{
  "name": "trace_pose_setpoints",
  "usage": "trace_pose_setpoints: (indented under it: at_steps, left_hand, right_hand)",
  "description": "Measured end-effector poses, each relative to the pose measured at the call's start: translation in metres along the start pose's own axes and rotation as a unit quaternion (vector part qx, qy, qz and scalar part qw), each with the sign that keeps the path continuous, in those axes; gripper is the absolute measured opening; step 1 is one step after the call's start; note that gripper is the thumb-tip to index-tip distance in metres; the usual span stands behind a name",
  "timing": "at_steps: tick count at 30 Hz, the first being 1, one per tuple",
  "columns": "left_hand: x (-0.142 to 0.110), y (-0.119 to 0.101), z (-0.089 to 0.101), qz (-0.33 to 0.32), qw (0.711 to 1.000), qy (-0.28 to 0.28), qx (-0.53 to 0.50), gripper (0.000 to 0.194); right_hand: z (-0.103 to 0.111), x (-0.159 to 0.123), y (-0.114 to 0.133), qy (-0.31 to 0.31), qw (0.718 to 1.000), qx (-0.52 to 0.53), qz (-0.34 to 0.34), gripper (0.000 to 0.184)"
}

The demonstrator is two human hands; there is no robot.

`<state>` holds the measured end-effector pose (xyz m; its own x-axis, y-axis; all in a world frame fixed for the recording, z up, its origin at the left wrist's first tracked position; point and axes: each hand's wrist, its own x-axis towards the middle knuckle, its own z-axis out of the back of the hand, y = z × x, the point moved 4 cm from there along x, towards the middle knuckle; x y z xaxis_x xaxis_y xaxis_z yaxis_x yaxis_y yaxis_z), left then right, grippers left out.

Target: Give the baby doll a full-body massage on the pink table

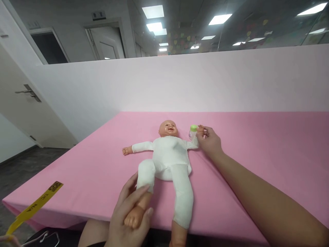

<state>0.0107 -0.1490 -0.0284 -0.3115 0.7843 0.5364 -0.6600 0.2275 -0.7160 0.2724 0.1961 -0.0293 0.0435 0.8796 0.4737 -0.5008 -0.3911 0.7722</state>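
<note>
L hand (125,214) curls round 1 leg (146,171) of doll (171,151); R hand (211,140) pinches its arm (192,144); green-lid jar (193,131) btwn doll's head (167,129) & R hand.

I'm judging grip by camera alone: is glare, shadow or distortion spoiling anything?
In the head view, ceiling lights are blown out white, but the baby doll's head shows only small glossy highlights; soft shadows fall on the pink tablecloth; wide-angle stretch appears to slant the door; the left hand and right hand read clearly; the green-lidded jar is small, its markings unreadable.
</note>
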Motion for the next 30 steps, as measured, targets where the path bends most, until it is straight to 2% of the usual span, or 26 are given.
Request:
trace_pose_setpoints:
  at_steps: [4,6,10,15,19,23,27,30]
  left_hand:
    - [-0.032,0.011,0.008,-0.073,0.995,0.0,0.067,0.052]
    - [-0.041,0.015,0.012,-0.087,0.991,0.004,0.099,0.053]
    - [-0.045,0.016,0.018,-0.088,0.989,0.01,0.117,0.05]
    - [-0.036,0.01,0.015,-0.019,0.997,-0.013,0.07,0.041]
    - [-0.018,0.003,0.012,0.037,0.998,-0.027,0.033,0.04]
    - [0.009,0.0,0.01,0.075,0.997,-0.017,-0.003,0.04]
    - [0.041,0.005,0.001,0.09,0.995,-0.015,-0.051,0.046]
    - [0.063,0.012,-0.012,0.109,0.991,-0.001,-0.073,0.048]
  right_hand:
    - [0.004,0.022,-0.047,0.05,0.986,-0.058,-0.149,0.061]
    - [0.005,0.026,-0.061,0.076,0.975,-0.078,-0.193,0.065]
    - [0.003,0.027,-0.069,0.089,0.972,-0.072,-0.204,0.066]
    - [0.001,0.023,-0.065,0.047,0.981,-0.058,-0.18,0.07]
    - [-0.001,0.016,-0.04,0.006,0.995,-0.012,-0.095,0.063]
    - [-0.008,-0.006,0.009,-0.004,0.999,0.015,0.048,0.059]
    - [-0.023,-0.034,0.056,0.066,0.972,-0.039,0.223,0.053]
    - [-0.035,-0.05,0.074,0.12,0.94,-0.085,0.309,0.048]
